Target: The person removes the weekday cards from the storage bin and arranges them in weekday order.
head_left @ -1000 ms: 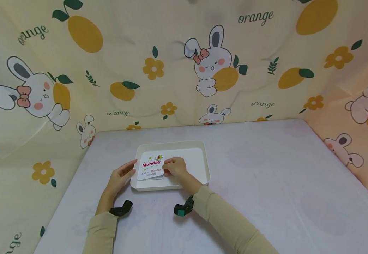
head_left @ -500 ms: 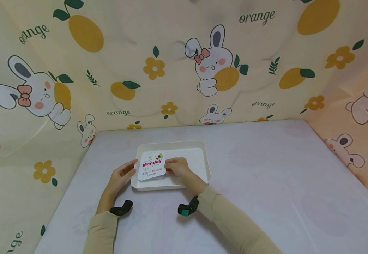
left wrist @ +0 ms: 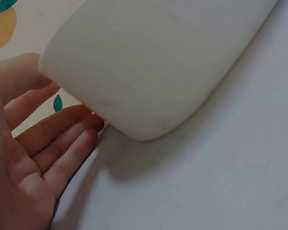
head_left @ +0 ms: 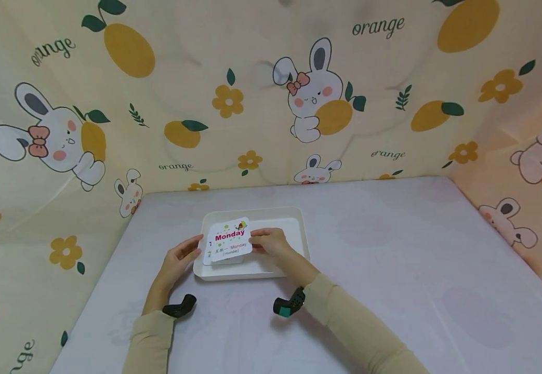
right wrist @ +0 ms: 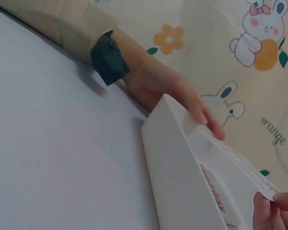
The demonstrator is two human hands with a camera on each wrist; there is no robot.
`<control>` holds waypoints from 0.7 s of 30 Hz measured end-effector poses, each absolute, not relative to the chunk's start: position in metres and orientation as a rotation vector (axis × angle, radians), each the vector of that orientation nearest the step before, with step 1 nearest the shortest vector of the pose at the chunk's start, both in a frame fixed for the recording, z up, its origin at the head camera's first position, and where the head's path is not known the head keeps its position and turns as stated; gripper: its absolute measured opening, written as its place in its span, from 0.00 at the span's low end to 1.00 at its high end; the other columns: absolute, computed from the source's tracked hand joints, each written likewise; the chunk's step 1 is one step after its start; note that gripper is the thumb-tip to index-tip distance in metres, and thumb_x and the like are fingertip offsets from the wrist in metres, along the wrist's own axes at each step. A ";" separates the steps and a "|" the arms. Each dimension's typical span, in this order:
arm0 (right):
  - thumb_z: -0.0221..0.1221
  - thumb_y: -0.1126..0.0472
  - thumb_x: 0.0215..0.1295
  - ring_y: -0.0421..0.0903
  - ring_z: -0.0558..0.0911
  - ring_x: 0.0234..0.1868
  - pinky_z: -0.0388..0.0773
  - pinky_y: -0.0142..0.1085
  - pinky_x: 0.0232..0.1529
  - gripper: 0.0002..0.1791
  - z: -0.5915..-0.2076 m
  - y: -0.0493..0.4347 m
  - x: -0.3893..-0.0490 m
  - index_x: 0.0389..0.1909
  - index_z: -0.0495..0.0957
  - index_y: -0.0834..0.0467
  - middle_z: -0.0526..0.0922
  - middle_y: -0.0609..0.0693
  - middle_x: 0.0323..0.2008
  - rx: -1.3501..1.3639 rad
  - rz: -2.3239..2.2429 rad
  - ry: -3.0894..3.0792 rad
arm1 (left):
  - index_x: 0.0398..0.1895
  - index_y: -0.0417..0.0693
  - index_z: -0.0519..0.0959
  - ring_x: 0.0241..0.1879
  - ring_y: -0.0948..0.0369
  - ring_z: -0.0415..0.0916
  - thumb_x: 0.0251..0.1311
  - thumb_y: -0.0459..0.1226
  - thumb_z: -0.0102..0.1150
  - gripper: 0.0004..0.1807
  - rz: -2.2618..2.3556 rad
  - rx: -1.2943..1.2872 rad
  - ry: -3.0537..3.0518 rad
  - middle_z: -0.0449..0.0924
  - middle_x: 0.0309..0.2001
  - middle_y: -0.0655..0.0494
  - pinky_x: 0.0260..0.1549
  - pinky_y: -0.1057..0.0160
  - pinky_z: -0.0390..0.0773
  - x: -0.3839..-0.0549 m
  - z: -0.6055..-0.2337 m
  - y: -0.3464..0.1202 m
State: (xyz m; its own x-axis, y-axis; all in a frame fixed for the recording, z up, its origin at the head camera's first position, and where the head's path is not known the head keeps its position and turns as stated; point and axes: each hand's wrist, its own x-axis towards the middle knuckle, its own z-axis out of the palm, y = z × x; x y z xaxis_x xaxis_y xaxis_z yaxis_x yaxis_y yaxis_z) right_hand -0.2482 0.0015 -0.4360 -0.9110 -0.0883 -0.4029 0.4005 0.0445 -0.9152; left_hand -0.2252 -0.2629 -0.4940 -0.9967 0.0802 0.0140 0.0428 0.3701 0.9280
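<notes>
Cream cloth (head_left: 369,67) printed with rabbits, oranges and flowers walls the workspace; a pale desk (head_left: 392,259) carries everything. Monday card (head_left: 231,240): raised at a tilt above the left part of the white tray (head_left: 263,267), face towards the head camera, partly covering a lower card (head_left: 208,254). From the right wrist view I note red lettering on that lower card, which lies in the tray; how many cards sit beneath, I cannot tell. Whether the Monday card's far edge touches anything is also unclear to me.

Right hand (head_left: 271,243): pinches the Monday card at its right edge, thumb and fingers closed on it, the rest of the card free. Left hand (left wrist: 43,158): loosely spread, fingers gently bent, fingertips at the tray's left wall; no card in it. I read this as steadying, though how hard it presses does not show.

Step in hand, my judgement: separating the top card from what lies under it. Next move calls for a firm pinch on one card only, clearance over the tray rim, and the tray kept still.

Further out: a black wrist device (head_left: 179,306) and beige sleeves (head_left: 151,343).
</notes>
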 end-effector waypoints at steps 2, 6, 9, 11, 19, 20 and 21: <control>0.60 0.70 0.61 0.38 0.80 0.27 0.81 0.26 0.31 0.14 -0.435 0.005 -0.248 0.48 0.80 0.68 0.85 0.65 0.47 0.310 -1.941 1.986 | 0.66 0.43 0.69 0.53 0.80 0.69 0.67 0.42 0.56 0.27 1.749 0.116 2.566 0.68 0.69 0.42 0.51 0.86 0.66 -0.225 -0.494 -0.263; 0.59 0.71 0.61 0.38 0.80 0.26 0.81 0.26 0.31 0.15 -0.433 0.012 -0.249 0.49 0.79 0.69 0.85 0.64 0.46 0.317 -1.963 1.981 | 0.66 0.44 0.69 0.54 0.77 0.70 0.66 0.42 0.56 0.26 1.761 0.105 2.553 0.68 0.69 0.44 0.51 0.86 0.67 -0.226 -0.495 -0.263; 0.59 0.71 0.61 0.38 0.80 0.26 0.81 0.26 0.31 0.15 -0.431 0.018 -0.250 0.49 0.79 0.69 0.85 0.63 0.45 0.326 -1.976 1.963 | 0.66 0.44 0.69 0.57 0.71 0.70 0.66 0.42 0.56 0.26 1.753 0.107 2.553 0.68 0.69 0.44 0.51 0.86 0.66 -0.226 -0.495 -0.263; 0.59 0.71 0.61 0.38 0.79 0.25 0.81 0.26 0.31 0.15 -0.429 0.022 -0.251 0.49 0.79 0.70 0.85 0.61 0.43 0.322 -1.987 1.958 | 0.66 0.44 0.69 0.59 0.67 0.70 0.66 0.42 0.56 0.26 1.748 0.106 2.556 0.68 0.69 0.45 0.51 0.86 0.66 -0.225 -0.494 -0.262; 0.59 0.71 0.61 0.37 0.78 0.24 0.78 0.24 0.28 0.16 -0.418 0.039 -0.253 0.50 0.78 0.71 0.84 0.55 0.37 0.317 -2.011 1.936 | 0.66 0.41 0.69 0.51 0.81 0.69 0.67 0.41 0.55 0.27 1.757 0.126 2.576 0.68 0.68 0.40 0.50 0.86 0.67 -0.226 -0.496 -0.262; 0.59 0.71 0.62 0.37 0.79 0.24 0.78 0.24 0.29 0.16 -0.416 0.041 -0.254 0.50 0.78 0.71 0.84 0.55 0.38 0.316 -2.004 1.940 | 0.66 0.40 0.68 0.50 0.82 0.69 0.67 0.41 0.55 0.26 1.766 0.137 2.576 0.68 0.68 0.39 0.50 0.86 0.67 -0.226 -0.497 -0.262; 0.59 0.71 0.62 0.37 0.79 0.25 0.79 0.24 0.29 0.16 -0.415 0.044 -0.254 0.51 0.78 0.71 0.84 0.56 0.39 0.314 -1.999 1.944 | 0.66 0.40 0.68 0.49 0.83 0.69 0.67 0.40 0.55 0.26 1.770 0.147 2.581 0.68 0.68 0.38 0.50 0.86 0.67 -0.227 -0.498 -0.263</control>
